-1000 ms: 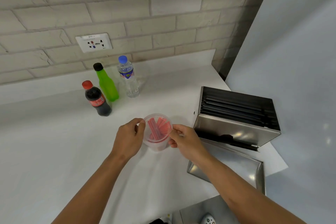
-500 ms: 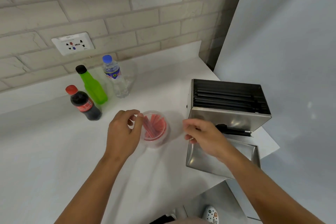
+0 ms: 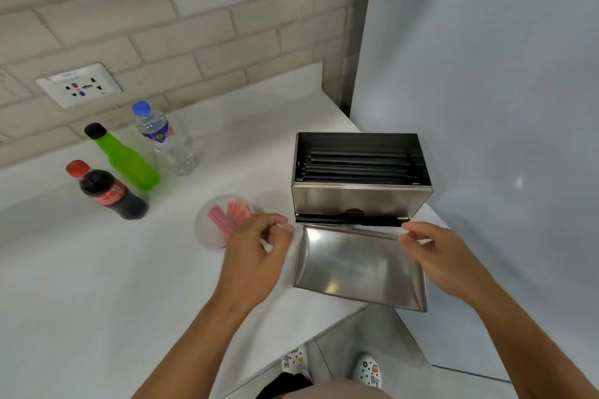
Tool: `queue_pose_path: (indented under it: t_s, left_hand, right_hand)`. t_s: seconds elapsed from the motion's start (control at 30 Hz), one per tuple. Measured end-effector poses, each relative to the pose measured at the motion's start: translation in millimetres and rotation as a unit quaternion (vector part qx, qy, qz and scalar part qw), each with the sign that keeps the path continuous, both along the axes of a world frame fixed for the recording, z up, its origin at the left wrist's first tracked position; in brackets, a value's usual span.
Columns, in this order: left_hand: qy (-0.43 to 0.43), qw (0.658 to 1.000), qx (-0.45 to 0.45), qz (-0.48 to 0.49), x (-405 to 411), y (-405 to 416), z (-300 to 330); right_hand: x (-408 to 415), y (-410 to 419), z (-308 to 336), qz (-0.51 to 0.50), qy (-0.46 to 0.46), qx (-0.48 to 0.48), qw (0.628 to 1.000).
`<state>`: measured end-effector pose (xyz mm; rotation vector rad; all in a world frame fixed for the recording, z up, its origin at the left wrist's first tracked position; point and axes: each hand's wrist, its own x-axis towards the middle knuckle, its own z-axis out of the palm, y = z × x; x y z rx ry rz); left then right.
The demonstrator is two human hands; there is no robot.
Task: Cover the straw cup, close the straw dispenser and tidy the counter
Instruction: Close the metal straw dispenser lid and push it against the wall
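While both hands hover loosely curled and empty, the straw dispenser (image 3: 361,191) stands open on the counter (image 3: 97,285).

The left hand (image 3: 256,256) hangs by the straw cup (image 3: 223,220) of red straws, the right hand (image 3: 444,256) at the far right corner of the steel lid (image 3: 356,266), contact unclear. Black straws fill the bin; three bottles (image 3: 129,159) stand near the wall.

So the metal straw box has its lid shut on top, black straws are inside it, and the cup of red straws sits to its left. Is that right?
Not quite: the head view shows the straw dispenser open on top. Its lid lies flat on the counter in front of it, between the two hands. The rest holds: black straws lie inside, and the cup of red straws sits to its left.
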<state>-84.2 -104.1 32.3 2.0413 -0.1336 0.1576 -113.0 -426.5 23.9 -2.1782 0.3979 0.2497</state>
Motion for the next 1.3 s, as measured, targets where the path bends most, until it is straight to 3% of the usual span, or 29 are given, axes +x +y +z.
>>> queue_pose_path:
  t_s: [0.1, 0.27, 0.67, 0.83, 1.0, 1.13, 1.3]
  left_hand:
    - [0.127, 0.99, 0.054, -0.02, -8, -20, -28]
    - [0.224, 0.972, 0.074, -0.021, -11, -41, -53]
    - [0.248, 0.968, 0.021, 0.038, -28, -54, -48]
    - [0.182, 0.982, 0.018, 0.052, -38, -44, -11]
    - [0.12, 0.991, -0.045, 0.045, -42, -39, 23]
    - [0.033, 0.999, 0.005, -0.032, -38, -36, 27]
    - [-0.012, 0.997, 0.04, -0.068, -25, -33, 24]
  right_hand:
    - [-7, -19, -22, 0.001, 0.047, -0.056, 0.997]
    - [-13, -26, -47, 0.0, 0.077, -0.103, 0.992]
    - [-9, -23, -52, 0.04, 0.061, -0.136, 0.988]
    - [-7, -38, -37, 0.039, 0.102, -0.041, 0.993]
    - [-5, -48, -21, 0.06, 0.151, 0.101, 0.982]
    - [-2, -49, -10, 0.044, 0.226, 0.293, 0.928]
    - [-6, -47, 3, 0.057, 0.224, 0.424, 0.876]
